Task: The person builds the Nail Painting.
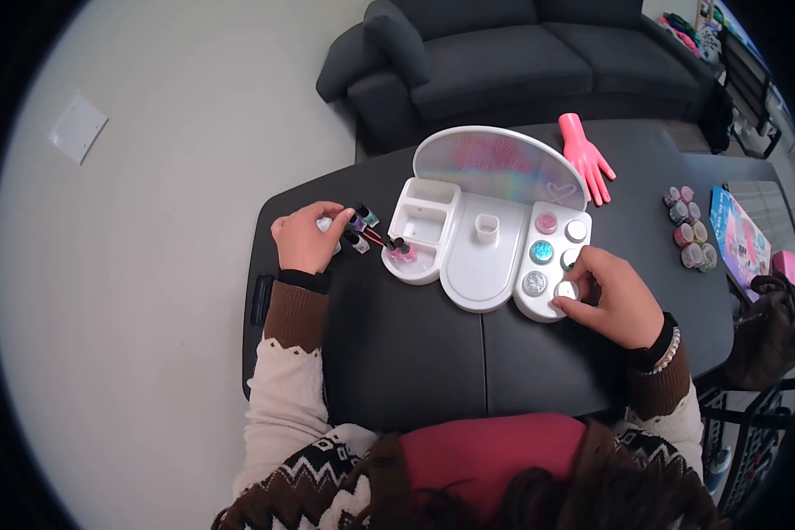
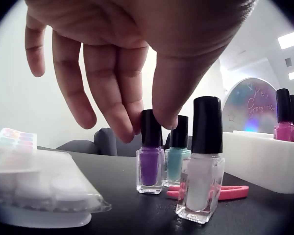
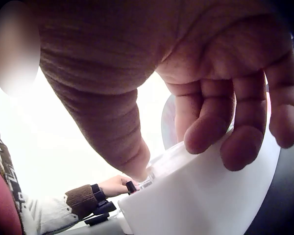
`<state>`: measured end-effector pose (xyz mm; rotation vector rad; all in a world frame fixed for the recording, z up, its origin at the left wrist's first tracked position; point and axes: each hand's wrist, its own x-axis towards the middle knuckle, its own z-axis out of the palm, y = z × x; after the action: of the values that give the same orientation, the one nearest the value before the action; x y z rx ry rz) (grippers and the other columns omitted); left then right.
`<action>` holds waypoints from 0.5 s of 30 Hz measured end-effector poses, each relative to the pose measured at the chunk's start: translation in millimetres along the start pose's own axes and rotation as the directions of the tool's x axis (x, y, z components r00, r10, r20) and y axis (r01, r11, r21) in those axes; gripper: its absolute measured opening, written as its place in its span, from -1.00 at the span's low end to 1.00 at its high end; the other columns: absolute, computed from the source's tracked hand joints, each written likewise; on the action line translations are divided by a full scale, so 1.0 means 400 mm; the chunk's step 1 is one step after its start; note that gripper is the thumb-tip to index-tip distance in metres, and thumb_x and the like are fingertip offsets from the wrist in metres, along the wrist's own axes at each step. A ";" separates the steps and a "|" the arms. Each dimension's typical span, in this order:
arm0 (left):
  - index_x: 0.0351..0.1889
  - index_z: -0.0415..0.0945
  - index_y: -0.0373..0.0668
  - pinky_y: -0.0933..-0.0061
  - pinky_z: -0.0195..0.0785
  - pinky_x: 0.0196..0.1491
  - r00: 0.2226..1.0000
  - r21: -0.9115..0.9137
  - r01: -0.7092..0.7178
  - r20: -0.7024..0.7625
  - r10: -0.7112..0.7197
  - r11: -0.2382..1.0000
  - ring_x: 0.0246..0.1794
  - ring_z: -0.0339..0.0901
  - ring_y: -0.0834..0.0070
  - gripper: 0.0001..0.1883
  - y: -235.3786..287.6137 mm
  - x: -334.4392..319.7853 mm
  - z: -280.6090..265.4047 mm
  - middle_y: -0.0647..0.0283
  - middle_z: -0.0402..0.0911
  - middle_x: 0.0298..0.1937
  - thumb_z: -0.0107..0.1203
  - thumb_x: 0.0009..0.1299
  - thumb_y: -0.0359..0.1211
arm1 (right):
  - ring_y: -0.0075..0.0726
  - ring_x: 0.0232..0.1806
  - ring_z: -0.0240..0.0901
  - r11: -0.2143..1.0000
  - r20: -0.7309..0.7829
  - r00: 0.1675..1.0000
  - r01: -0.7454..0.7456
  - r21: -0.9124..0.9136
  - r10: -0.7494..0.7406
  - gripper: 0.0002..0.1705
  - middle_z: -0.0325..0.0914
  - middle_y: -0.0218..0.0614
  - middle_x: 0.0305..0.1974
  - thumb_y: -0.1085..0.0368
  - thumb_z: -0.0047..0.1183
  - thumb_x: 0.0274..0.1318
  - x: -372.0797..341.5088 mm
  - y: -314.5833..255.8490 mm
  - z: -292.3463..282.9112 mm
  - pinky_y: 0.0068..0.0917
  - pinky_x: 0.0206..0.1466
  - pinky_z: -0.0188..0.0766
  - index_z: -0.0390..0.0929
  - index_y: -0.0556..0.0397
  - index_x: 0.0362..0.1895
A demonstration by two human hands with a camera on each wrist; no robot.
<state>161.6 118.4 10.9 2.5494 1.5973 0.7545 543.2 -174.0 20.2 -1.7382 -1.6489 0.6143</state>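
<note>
In the head view, my left hand (image 1: 307, 238) is at the table's left side among small nail polish bottles. The left wrist view shows its thumb and a finger pinching the black cap of a purple bottle (image 2: 149, 166), which stands upright. A teal bottle (image 2: 175, 164) and a clear-whitish bottle (image 2: 199, 181) stand beside it, around pink tweezers (image 2: 234, 192). My right hand (image 1: 617, 296) has thumb and index finger around a white-topped jar (image 1: 566, 290) in the front right well of the white vanity tray (image 1: 526, 303). Its other fingers are bent above the tray.
Pink polish bottles (image 1: 403, 252) stand in the tray's left compartment. Several glitter jars (image 1: 541, 253) fill its right section, with a mirror (image 1: 495, 163) behind. A pink model hand (image 1: 585, 157), small tubs (image 1: 684, 234) and a box (image 1: 740, 231) lie beyond. Clear packaging (image 2: 49, 181) is beside the left hand.
</note>
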 end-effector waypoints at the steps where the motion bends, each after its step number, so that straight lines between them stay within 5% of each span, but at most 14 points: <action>1: -0.07 0.88 0.02 0.09 0.24 0.38 1.000 0.001 -0.007 0.000 0.007 1.000 -0.05 0.81 0.32 -0.66 -0.009 0.008 0.008 0.36 0.91 -0.16 0.43 0.50 0.05 | -0.22 -0.37 0.50 1.000 0.002 1.000 0.009 0.000 -0.009 -0.59 0.51 -0.28 -0.40 0.20 0.56 0.17 -0.001 0.002 0.000 -0.23 -0.26 0.47 0.54 0.08 -0.18; 7: -0.02 0.85 0.01 0.14 0.22 0.35 0.997 -0.011 0.074 0.003 -0.074 0.997 -0.04 0.80 0.36 -0.73 -0.013 0.012 0.000 0.37 0.90 -0.13 0.39 0.55 -0.05 | -0.21 -0.36 0.51 1.000 -0.001 1.000 0.024 0.003 -0.024 -0.58 0.52 -0.27 -0.39 0.18 0.56 0.18 -0.004 0.008 0.000 -0.21 -0.25 0.48 0.54 0.07 -0.16; 9: 0.06 0.81 0.03 0.16 0.22 0.31 0.983 -0.007 -0.039 -0.178 0.038 0.999 -0.03 0.77 0.38 -0.79 0.067 -0.009 -0.056 0.39 0.87 -0.10 0.32 0.61 -0.15 | -0.21 -0.36 0.51 1.000 -0.006 1.000 0.017 0.026 -0.017 -0.58 0.52 -0.27 -0.39 0.18 0.56 0.18 -0.003 0.008 -0.001 -0.21 -0.25 0.48 0.54 0.07 -0.16; 11: 0.08 0.78 0.04 0.14 0.19 0.34 0.990 -0.055 -0.068 -0.127 0.061 0.996 0.03 0.72 0.38 -0.85 0.154 -0.041 -0.101 0.41 0.84 -0.06 0.28 0.63 -0.25 | -0.20 -0.36 0.51 0.999 0.012 1.000 0.006 0.034 -0.007 -0.58 0.53 -0.26 -0.38 0.19 0.56 0.18 -0.005 0.007 -0.003 -0.21 -0.25 0.48 0.53 0.07 -0.16; 13: 0.03 0.77 0.04 0.07 0.16 0.42 0.935 -0.077 -0.345 -0.118 0.335 0.936 0.11 0.70 0.34 -0.87 0.219 -0.083 -0.118 0.44 0.81 -0.04 0.33 0.57 -0.30 | -0.20 -0.36 0.51 1.000 0.019 1.000 -0.003 0.026 0.003 -0.58 0.52 -0.26 -0.37 0.19 0.56 0.18 -0.007 0.004 -0.004 -0.21 -0.25 0.48 0.53 0.07 -0.16; 15: 0.02 0.76 0.05 0.02 0.13 0.46 0.918 -0.075 -0.395 -0.082 0.389 0.916 0.18 0.67 0.33 -0.86 0.266 -0.120 -0.114 0.44 0.79 0.01 0.36 0.55 -0.32 | -0.20 -0.36 0.51 1.000 0.023 1.000 -0.005 0.019 0.005 -0.58 0.52 -0.26 -0.37 0.20 0.56 0.18 -0.005 0.002 -0.006 -0.21 -0.25 0.48 0.53 0.08 -0.16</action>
<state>214.6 17.5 63.2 2.8378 1.0389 0.9223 545.2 -176.1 21.1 -1.7279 -1.6492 0.6526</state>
